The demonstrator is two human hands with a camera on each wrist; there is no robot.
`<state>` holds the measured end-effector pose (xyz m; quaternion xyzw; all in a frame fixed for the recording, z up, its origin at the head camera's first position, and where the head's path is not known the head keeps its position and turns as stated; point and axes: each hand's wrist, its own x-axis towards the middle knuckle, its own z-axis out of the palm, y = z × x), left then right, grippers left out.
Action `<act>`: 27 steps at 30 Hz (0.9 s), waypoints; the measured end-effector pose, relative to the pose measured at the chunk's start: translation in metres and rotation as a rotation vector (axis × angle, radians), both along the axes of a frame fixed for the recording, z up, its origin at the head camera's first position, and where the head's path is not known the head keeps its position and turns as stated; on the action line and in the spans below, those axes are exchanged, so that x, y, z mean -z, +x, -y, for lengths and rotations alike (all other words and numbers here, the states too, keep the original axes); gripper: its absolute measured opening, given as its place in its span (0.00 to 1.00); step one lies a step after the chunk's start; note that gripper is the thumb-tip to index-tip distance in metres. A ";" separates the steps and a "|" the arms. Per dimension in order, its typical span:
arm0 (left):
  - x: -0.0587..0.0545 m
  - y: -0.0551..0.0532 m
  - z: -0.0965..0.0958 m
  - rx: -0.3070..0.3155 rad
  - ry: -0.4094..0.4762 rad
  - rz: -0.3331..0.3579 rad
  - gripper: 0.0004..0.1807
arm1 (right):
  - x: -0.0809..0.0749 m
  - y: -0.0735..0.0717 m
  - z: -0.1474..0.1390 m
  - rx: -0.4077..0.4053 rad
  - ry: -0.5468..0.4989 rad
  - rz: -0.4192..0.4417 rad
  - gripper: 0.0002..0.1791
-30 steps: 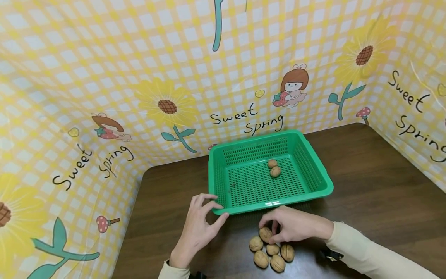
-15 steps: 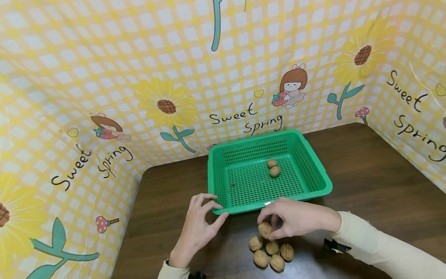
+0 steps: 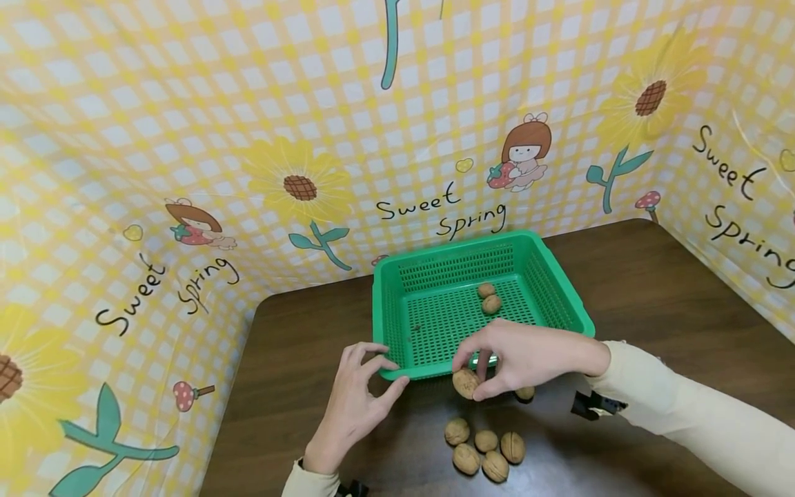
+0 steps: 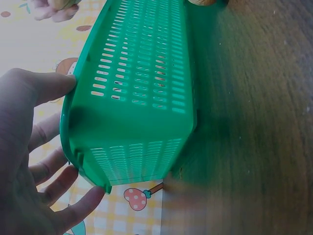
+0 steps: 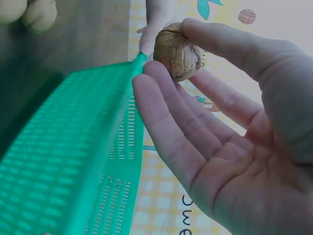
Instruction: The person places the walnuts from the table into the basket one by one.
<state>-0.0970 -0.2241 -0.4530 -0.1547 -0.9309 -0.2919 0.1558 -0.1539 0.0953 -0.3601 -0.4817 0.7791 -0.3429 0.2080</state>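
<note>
My right hand (image 3: 528,355) pinches a brown walnut (image 3: 466,383) between thumb and fingertips. The held walnut (image 5: 178,51) is beside the near rim of the green plastic basket (image 3: 428,373), raised off the table. My left hand (image 3: 357,407) holds the basket's near left corner; in the left wrist view its thumb (image 4: 56,87) touches the rim, with the fingers spread along the edge. Two walnuts (image 3: 491,304) lie inside the basket. Several more walnuts (image 3: 486,442) sit in a cluster on the table in front. Another walnut (image 3: 524,394) shows partly beneath my right hand.
The dark wooden table (image 3: 298,345) carries the basket near its back edge. A yellow checked cloth (image 3: 348,124) with printed flowers hangs behind and along both sides. A small dark speck (image 3: 417,327) lies on the basket floor.
My right hand has lifted the walnut from the cluster and moved it away from me toward the basket's near rim. The left hand stays at the corner.
</note>
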 end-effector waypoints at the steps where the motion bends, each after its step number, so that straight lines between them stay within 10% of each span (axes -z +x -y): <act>1: 0.000 0.000 0.000 0.002 -0.001 -0.003 0.07 | -0.003 -0.002 0.000 -0.002 0.002 0.008 0.18; 27: -0.001 0.001 0.000 -0.004 0.002 0.017 0.07 | -0.037 -0.086 0.003 0.211 0.017 0.042 0.25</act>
